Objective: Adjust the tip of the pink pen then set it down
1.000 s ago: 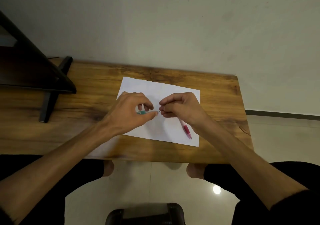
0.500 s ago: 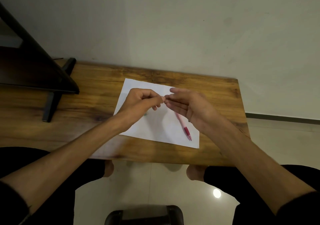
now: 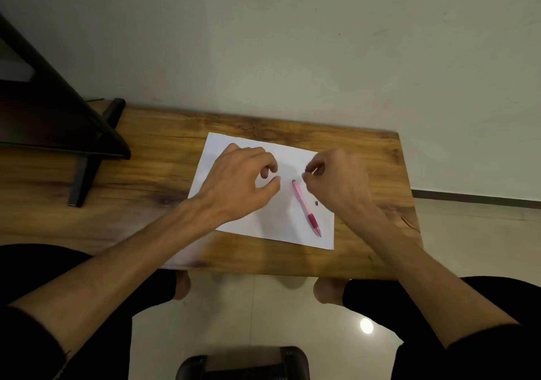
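Above white paper [image 3: 234,151], left hand [image 3: 237,180] loosely curled, empty, right hand [image 3: 339,180] curled, contents unclear, pink pen [image 3: 304,204] between.

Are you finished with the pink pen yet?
Not quite. The pink plastic pen already lies on the white paper sheet, with a tiny dark piece beside it. The left hand and right hand hover curled above, neither touching it; whether they pinch anything is unclear.

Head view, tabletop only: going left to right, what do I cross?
Black stand → left hand → pink pen → small dark piece on the sheet of paper → right hand → bare right end of the wooden table.
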